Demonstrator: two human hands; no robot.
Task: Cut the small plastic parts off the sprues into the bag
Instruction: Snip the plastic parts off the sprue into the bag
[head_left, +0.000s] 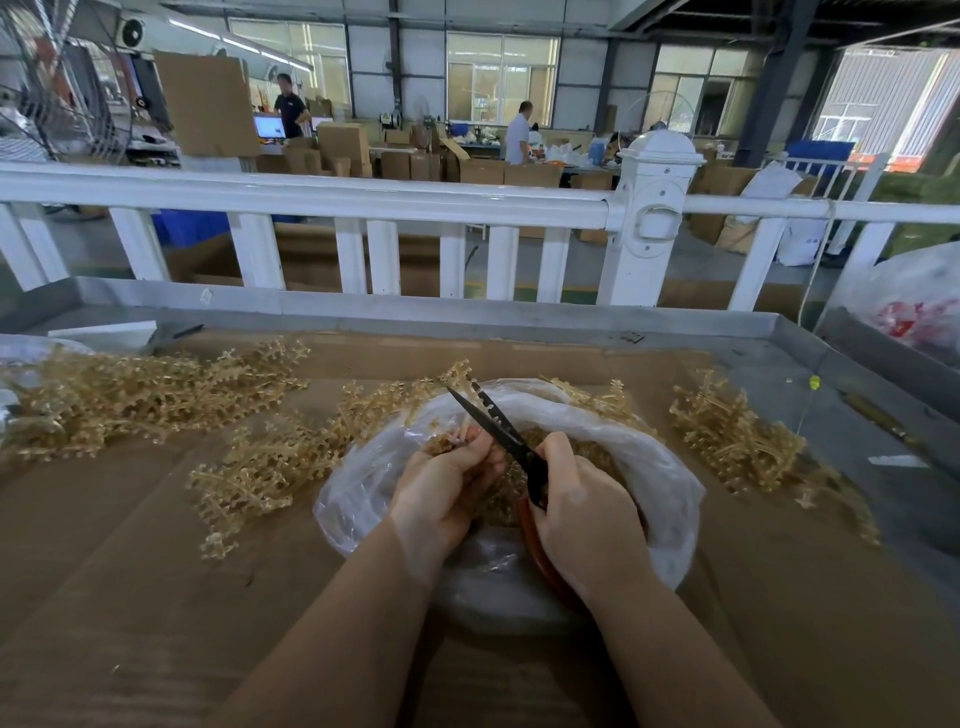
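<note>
Both hands are working over the mouth of a clear plastic bag (670, 467) that is sitting near the middle of the bench (810, 364), on the brown cardboard (130, 545) covering most of it. The left hand (441, 483) is curling its fingers (480, 449) around a small amber sprue (441, 441) held just above the bag's opening. The right hand (582, 499) is gripping the handles of a pair of black scissors (493, 426), whose blades are standing parted and pointing away toward the far edge, right beside the held sprue. Cut amber parts (597, 452) are lying heaped inside the bag. More sprues are lying in loose piles on the cardboard: a large pile (130, 400) toward the left edge, another (270, 462) just left of the bag, and a third (737, 441) toward the right edge. A white railing (363, 197) is running beyond the far edge.
</note>
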